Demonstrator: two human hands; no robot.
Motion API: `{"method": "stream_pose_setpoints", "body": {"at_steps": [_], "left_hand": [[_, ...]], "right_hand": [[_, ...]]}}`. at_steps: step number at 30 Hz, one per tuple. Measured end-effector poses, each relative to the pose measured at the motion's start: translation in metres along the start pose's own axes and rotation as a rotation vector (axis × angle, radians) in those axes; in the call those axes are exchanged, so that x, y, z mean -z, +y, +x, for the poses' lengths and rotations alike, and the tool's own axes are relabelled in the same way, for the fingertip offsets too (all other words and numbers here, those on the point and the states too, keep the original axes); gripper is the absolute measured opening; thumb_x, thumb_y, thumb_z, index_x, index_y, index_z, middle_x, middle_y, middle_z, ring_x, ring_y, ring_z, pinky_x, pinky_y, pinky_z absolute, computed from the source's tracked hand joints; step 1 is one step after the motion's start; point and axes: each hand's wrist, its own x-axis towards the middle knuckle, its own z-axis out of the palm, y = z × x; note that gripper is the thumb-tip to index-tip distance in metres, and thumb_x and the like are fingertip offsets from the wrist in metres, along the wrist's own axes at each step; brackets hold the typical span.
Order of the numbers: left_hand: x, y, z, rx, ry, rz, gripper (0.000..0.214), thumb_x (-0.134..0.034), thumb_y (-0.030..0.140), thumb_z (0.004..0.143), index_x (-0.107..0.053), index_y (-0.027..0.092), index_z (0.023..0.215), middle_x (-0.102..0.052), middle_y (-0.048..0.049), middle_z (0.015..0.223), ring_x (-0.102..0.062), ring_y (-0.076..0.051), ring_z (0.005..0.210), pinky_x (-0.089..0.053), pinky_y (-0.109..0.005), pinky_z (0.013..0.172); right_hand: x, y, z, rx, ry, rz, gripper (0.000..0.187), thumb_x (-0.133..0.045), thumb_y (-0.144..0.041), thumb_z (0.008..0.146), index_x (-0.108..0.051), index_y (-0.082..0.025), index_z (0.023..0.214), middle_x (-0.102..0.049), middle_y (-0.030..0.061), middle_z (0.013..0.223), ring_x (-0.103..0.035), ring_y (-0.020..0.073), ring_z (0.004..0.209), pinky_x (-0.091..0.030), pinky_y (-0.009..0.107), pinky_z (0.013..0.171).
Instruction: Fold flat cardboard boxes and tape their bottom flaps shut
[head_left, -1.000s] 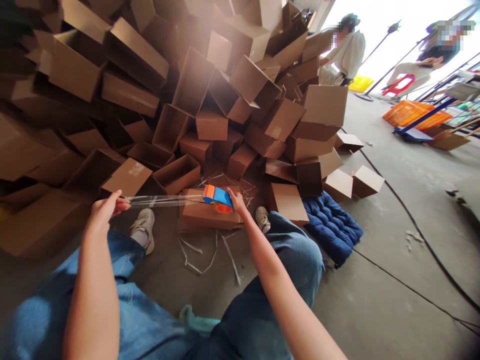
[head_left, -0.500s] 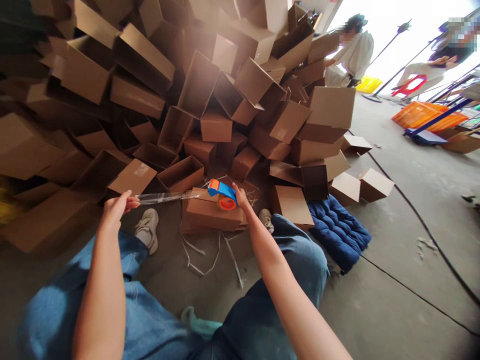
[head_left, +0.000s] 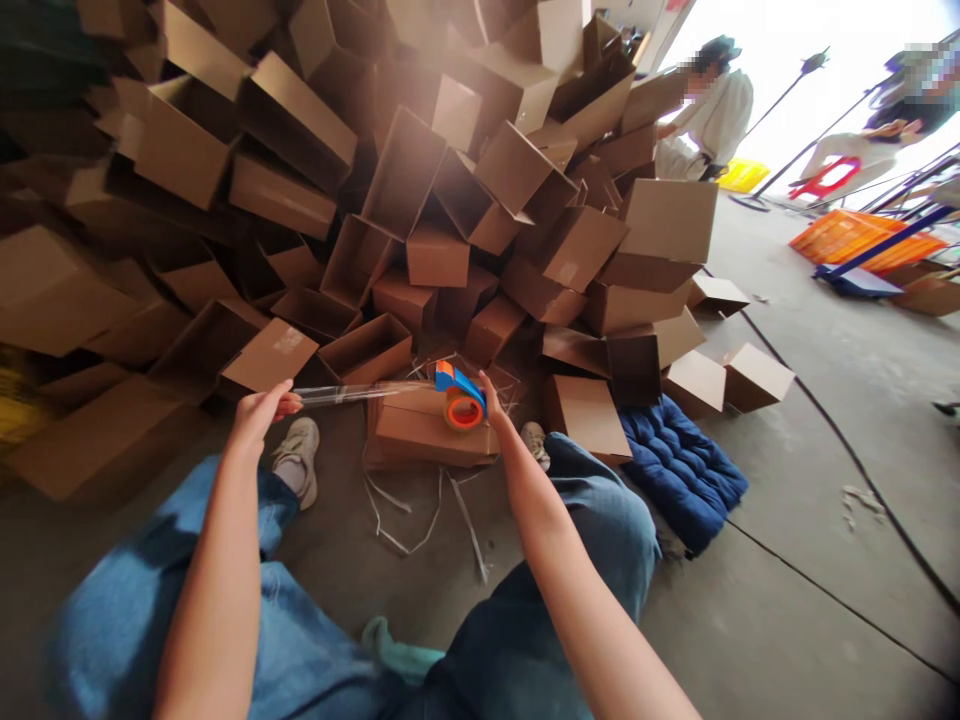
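Right hand (head_left: 489, 403) grips the tape dispenser (head_left: 459, 398); left hand (head_left: 259, 410) holds its clear tape (head_left: 352, 394)

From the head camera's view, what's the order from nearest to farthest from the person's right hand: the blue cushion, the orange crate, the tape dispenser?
From the right hand:
1. Tape dispenser, under that hand, at its left.
2. Blue cushion, on the floor to its right.
3. Orange crate, far right, across the floor.
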Motion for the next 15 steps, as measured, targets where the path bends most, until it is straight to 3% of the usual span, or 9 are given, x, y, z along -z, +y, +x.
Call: {"method": "stream_pose_setpoints", "body": {"at_steps": [4,9,15], "left_hand": [[-0.012,-0.006,0.003,-0.091,-0.002,-0.003,0.023,-0.076,0.039,0.063,-0.069,0.016,0.063,-0.068,-0.0031,0.058,-0.063,-0.017,0.064,-0.043,-0.023,0.059],[-0.019,-0.016,0.009,-0.129,0.017,0.007,0.022,-0.075,0.038,0.061,-0.068,0.018,0.062,-0.067,-0.0032,0.060,-0.063,-0.018,0.068,-0.043,-0.024,0.060],[-0.015,-0.033,0.025,-0.140,0.030,0.096,0.028,-0.078,0.044,0.059,-0.064,0.019,0.060,-0.065,-0.0032,0.059,-0.062,-0.020,0.067,-0.046,-0.028,0.063]], "right_hand": [[0.000,0.008,-0.005,-0.129,0.071,0.178,0.055,-0.041,-0.067,0.093,-0.059,-0.024,0.065,-0.050,0.0003,0.058,-0.052,0.0173,0.059,-0.050,0.031,0.064],[-0.001,0.011,-0.001,-0.127,0.093,0.218,0.053,-0.052,-0.067,0.086,-0.045,-0.026,0.054,-0.039,-0.0026,0.053,-0.042,0.0151,0.053,-0.043,0.031,0.058],[-0.002,0.004,-0.010,-0.089,0.053,0.130,0.065,-0.062,-0.079,0.068,-0.029,-0.027,0.048,-0.024,-0.0061,0.050,-0.023,0.0088,0.050,-0.020,0.028,0.049]]}}
